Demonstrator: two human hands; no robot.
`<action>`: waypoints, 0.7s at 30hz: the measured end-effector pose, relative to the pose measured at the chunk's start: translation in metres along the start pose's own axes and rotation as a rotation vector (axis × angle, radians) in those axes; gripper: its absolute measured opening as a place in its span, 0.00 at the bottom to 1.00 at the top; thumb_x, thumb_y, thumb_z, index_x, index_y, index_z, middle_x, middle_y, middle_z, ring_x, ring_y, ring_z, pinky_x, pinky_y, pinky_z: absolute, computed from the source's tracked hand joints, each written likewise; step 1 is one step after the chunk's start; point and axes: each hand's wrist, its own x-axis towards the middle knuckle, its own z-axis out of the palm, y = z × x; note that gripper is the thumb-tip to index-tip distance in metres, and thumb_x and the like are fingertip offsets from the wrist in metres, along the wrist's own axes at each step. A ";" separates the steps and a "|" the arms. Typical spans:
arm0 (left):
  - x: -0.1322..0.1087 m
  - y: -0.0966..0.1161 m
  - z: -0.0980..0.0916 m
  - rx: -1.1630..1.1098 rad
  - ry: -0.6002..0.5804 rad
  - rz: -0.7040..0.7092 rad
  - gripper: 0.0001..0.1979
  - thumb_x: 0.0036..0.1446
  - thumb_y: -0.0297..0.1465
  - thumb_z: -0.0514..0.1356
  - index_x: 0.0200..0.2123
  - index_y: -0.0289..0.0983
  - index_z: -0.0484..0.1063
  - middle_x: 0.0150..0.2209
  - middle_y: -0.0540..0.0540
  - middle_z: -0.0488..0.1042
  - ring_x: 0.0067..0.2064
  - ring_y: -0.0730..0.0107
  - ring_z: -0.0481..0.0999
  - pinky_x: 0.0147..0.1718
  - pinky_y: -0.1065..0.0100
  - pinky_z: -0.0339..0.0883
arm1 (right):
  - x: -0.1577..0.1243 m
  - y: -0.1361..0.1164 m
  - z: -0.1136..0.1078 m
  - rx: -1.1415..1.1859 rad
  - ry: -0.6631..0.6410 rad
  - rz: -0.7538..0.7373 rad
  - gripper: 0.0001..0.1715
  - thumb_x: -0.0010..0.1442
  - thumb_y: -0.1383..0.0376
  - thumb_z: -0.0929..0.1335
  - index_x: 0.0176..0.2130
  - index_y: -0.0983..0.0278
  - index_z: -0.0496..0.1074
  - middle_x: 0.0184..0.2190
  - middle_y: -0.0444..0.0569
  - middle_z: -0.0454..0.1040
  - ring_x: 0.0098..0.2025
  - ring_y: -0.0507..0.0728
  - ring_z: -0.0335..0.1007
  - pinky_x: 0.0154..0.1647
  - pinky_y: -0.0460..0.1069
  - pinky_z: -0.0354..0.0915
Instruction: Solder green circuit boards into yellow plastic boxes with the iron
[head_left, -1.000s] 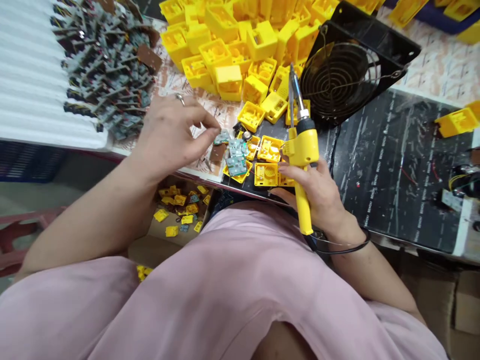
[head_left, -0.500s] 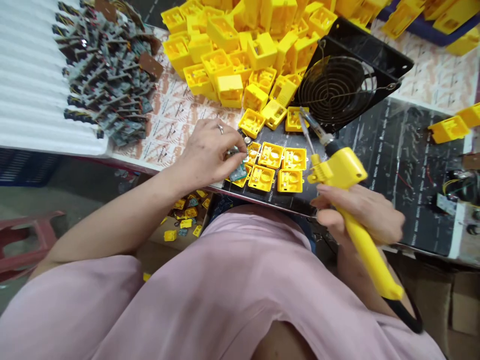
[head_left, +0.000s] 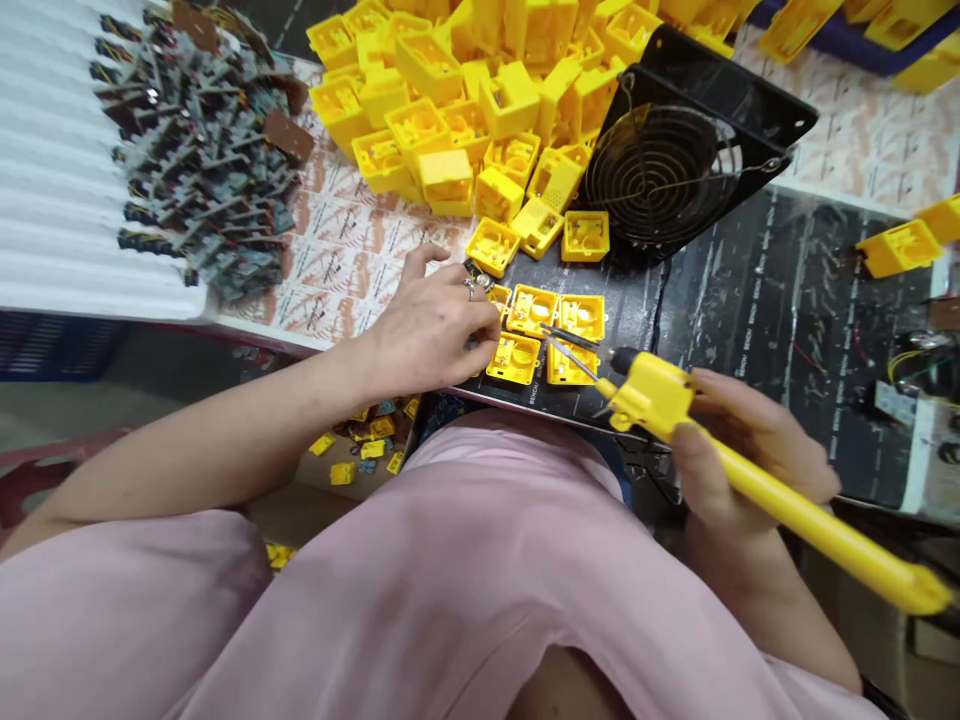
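- Lower right: the right hand (head_left: 750, 450) is wrapped tight round the yellow soldering iron (head_left: 660, 395), whose handle runs towards the right edge.
- The iron's dark tip lies across the small yellow housings (head_left: 581, 316) at centre frame, a neat block on the black mat (head_left: 750, 290).
- The left hand (head_left: 427, 330) has its fingers curled down on the block's left end; what they pinch is hidden.

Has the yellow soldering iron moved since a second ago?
Yes. In the right hand, the soldering iron swung from upright beside the black fan to nearly level, tip over the yellow housings nearer the person.
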 end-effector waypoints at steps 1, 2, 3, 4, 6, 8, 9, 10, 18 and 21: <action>0.000 0.000 0.000 0.005 0.005 0.000 0.12 0.63 0.33 0.55 0.29 0.42 0.75 0.30 0.49 0.79 0.45 0.58 0.76 0.66 0.43 0.54 | 0.000 -0.003 0.001 0.016 -0.054 -0.057 0.24 0.62 0.64 0.77 0.58 0.58 0.79 0.42 0.48 0.85 0.33 0.54 0.82 0.31 0.47 0.78; -0.001 0.000 0.000 0.009 0.007 0.000 0.12 0.63 0.33 0.55 0.29 0.42 0.75 0.31 0.50 0.79 0.45 0.58 0.76 0.67 0.44 0.54 | 0.001 -0.006 0.003 0.045 -0.088 -0.116 0.27 0.61 0.68 0.77 0.59 0.59 0.78 0.41 0.48 0.85 0.33 0.55 0.82 0.31 0.47 0.78; -0.001 0.000 0.001 0.014 0.009 -0.001 0.12 0.64 0.33 0.55 0.30 0.42 0.75 0.31 0.50 0.79 0.44 0.59 0.76 0.67 0.44 0.54 | 0.002 -0.009 0.005 0.072 -0.107 -0.167 0.27 0.61 0.70 0.77 0.58 0.61 0.77 0.39 0.48 0.85 0.33 0.55 0.82 0.30 0.48 0.79; -0.001 0.000 0.001 0.019 0.008 0.000 0.12 0.64 0.33 0.55 0.30 0.42 0.75 0.31 0.50 0.79 0.44 0.59 0.76 0.67 0.45 0.54 | 0.003 -0.011 0.007 0.085 -0.127 -0.201 0.25 0.61 0.71 0.77 0.56 0.61 0.77 0.36 0.47 0.84 0.32 0.55 0.82 0.29 0.47 0.79; -0.002 0.001 0.001 0.031 0.004 -0.002 0.12 0.64 0.33 0.55 0.30 0.42 0.75 0.32 0.50 0.79 0.44 0.60 0.76 0.67 0.45 0.54 | 0.006 -0.014 0.011 0.084 -0.149 -0.263 0.17 0.60 0.71 0.78 0.48 0.62 0.77 0.31 0.44 0.82 0.30 0.55 0.81 0.26 0.46 0.78; -0.001 0.001 0.000 0.047 -0.010 -0.013 0.12 0.65 0.33 0.54 0.30 0.41 0.75 0.32 0.49 0.79 0.45 0.59 0.76 0.67 0.45 0.54 | 0.008 -0.015 0.015 0.062 -0.167 -0.289 0.14 0.58 0.72 0.79 0.41 0.62 0.75 0.29 0.43 0.81 0.29 0.55 0.82 0.24 0.45 0.76; -0.001 0.002 0.000 0.053 -0.020 -0.020 0.13 0.65 0.34 0.54 0.30 0.41 0.75 0.32 0.49 0.79 0.46 0.59 0.76 0.67 0.46 0.55 | 0.009 -0.015 0.016 0.048 -0.177 -0.296 0.15 0.57 0.73 0.79 0.40 0.62 0.75 0.30 0.43 0.82 0.29 0.54 0.82 0.25 0.44 0.76; -0.001 0.002 0.000 0.056 -0.030 -0.026 0.14 0.66 0.34 0.53 0.30 0.41 0.75 0.33 0.49 0.79 0.46 0.59 0.76 0.66 0.46 0.55 | 0.010 -0.015 0.017 0.031 -0.182 -0.301 0.15 0.57 0.73 0.80 0.39 0.62 0.74 0.30 0.44 0.82 0.29 0.55 0.82 0.25 0.44 0.76; 0.001 0.002 0.003 0.014 -0.003 -0.031 0.13 0.64 0.34 0.54 0.29 0.41 0.75 0.31 0.48 0.77 0.45 0.57 0.75 0.66 0.44 0.55 | 0.023 -0.025 0.012 -0.065 -0.317 -0.432 0.13 0.61 0.68 0.79 0.37 0.64 0.73 0.30 0.45 0.81 0.30 0.51 0.80 0.32 0.43 0.77; 0.002 0.002 0.002 -0.008 -0.010 -0.019 0.14 0.64 0.35 0.54 0.29 0.41 0.75 0.31 0.49 0.77 0.46 0.58 0.75 0.68 0.43 0.53 | 0.030 -0.027 0.004 -0.070 -0.312 -0.406 0.12 0.60 0.73 0.77 0.39 0.63 0.73 0.31 0.43 0.81 0.30 0.50 0.80 0.31 0.42 0.76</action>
